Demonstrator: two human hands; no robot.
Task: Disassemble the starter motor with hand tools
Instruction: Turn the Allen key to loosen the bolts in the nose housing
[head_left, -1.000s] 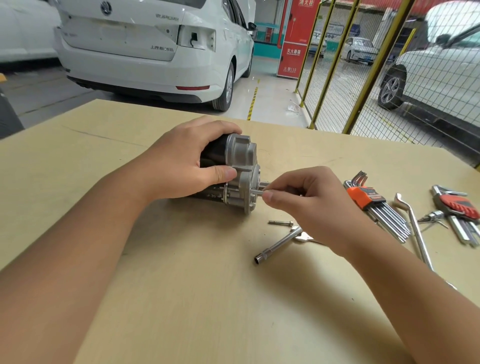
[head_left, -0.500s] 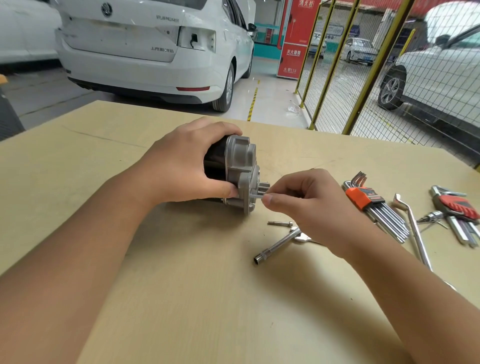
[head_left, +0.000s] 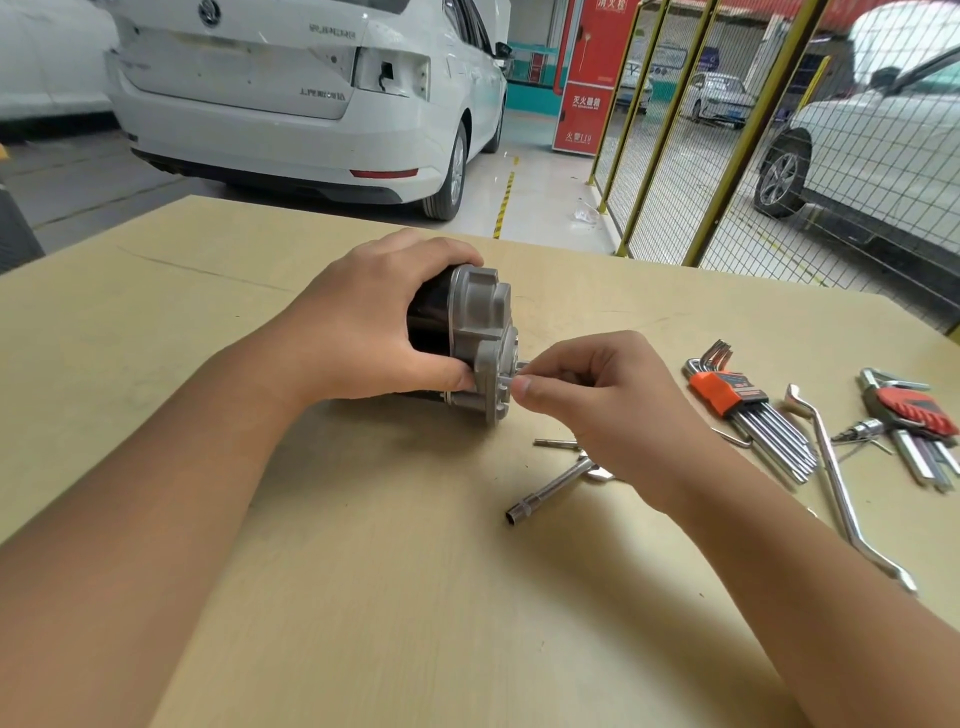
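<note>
Starter motor (head_left: 467, 343) lay on its side near centre of the wooden table (head_left: 363, 597), black body pointing left, grey alu end housing facing right. Left hand (head_left: 379, 322) gripped the black body from above, fingers curled over the top, thumb pressed vs lower edge of housing. Right hand (head_left: 597, 400) was at the housing's right face, thumb + index pinching a small silver bolt (head_left: 511, 382) that stuck out of the housing; other fingers curled loosely. Bolt mostly hidden by the fingertips, so can't tell how far out it was.

On table just below the right hand: a loose bolt (head_left: 556, 443) lying flat, and a T-handle socket wrench (head_left: 550, 491) w/ socket end toward the camera, handle end partly under the wrist. Further right, well apart from motor: hex key set in orange holder (head_left: 727, 395), a long bent chrome bar (head_left: 841, 493), then 2nd key set in red holder (head_left: 917, 413) w/ a small bit (head_left: 862, 430) just beside it. Beyond table: rear of white car (head_left: 291, 93), yellow mesh fence (head_left: 701, 130), another white car (head_left: 883, 150) behind the fence.
</note>
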